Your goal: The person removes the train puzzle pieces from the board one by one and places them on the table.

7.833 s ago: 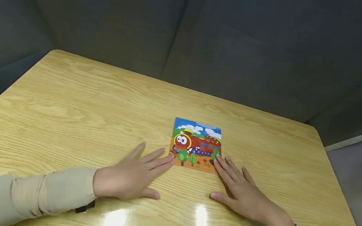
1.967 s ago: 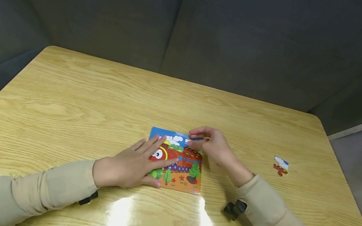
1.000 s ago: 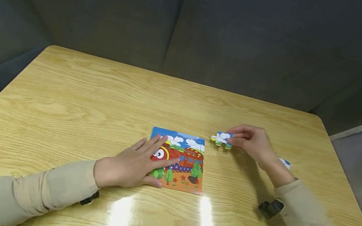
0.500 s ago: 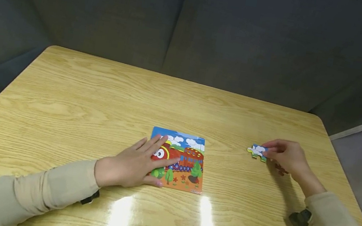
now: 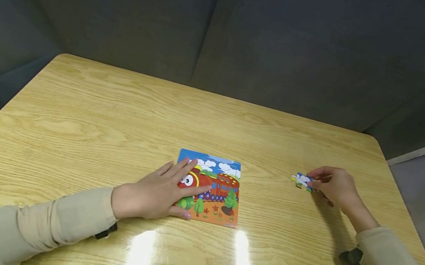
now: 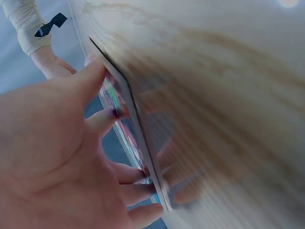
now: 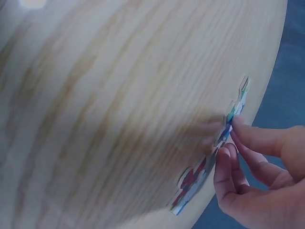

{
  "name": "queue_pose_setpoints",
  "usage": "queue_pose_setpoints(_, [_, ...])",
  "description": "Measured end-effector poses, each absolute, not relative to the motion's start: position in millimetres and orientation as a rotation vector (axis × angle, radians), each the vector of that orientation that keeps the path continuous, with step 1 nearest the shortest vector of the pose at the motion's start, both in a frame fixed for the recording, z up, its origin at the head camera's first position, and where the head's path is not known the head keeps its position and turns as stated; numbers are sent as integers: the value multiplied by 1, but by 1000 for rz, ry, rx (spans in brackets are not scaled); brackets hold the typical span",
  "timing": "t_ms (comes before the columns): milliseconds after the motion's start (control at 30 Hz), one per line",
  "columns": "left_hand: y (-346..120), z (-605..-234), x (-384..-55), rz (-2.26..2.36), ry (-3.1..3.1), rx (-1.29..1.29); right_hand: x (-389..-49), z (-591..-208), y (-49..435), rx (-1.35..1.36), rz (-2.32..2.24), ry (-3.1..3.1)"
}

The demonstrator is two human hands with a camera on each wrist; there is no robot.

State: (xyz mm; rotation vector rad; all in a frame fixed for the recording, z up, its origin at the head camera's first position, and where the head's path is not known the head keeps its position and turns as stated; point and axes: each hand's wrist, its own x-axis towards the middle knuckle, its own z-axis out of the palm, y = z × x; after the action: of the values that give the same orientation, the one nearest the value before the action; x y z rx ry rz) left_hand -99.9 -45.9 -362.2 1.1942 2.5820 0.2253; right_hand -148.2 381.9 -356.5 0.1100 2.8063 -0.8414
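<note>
A jigsaw puzzle [image 5: 223,195] of a red train with eyes lies on the table. My left hand [image 5: 155,195] rests on its left part with fingers spread; in the left wrist view the fingertips touch the picture side beyond the frame's edge [image 6: 139,121]. Far to the right, my right hand [image 5: 334,185] pinches a puzzle piece [image 5: 302,180] with white clouds and blue sky, low at the tabletop. In the right wrist view a second piece [image 7: 188,188], partly red, lies beside it. That second piece is mostly hidden under the right hand in the head view.
The wood-grain table [image 5: 112,125] carries two bright light reflections near its front. Dark cloth [image 5: 294,47] hangs behind the table's far edge. A black wrist device [image 5: 350,259] sits under the right sleeve.
My right hand pulled the cloud piece from the puzzle's upper right area and carried it right, down beside the loose piece. The left hand has stayed on the puzzle over the last two seconds.
</note>
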Motion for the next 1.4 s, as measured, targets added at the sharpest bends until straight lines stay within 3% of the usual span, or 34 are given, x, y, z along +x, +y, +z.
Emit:
queue_pose_setpoints(267, [-50,-360,-101,320,2546,1197,-151,-343,358,17,-931,2807])
queue_pose_setpoints(433, [-58,-359,-98,345,2549,1181,-155,-340,301,-133,-1119,2724])
queue_pose_setpoints(833, [-74,-354,-85,375,2548,1113,-156,-351,182,-207,-1486,2283])
queue_pose_setpoints(1400, [-75,-358,-83,334,2588,1149,-157,-355,155,-148,-1420,2347])
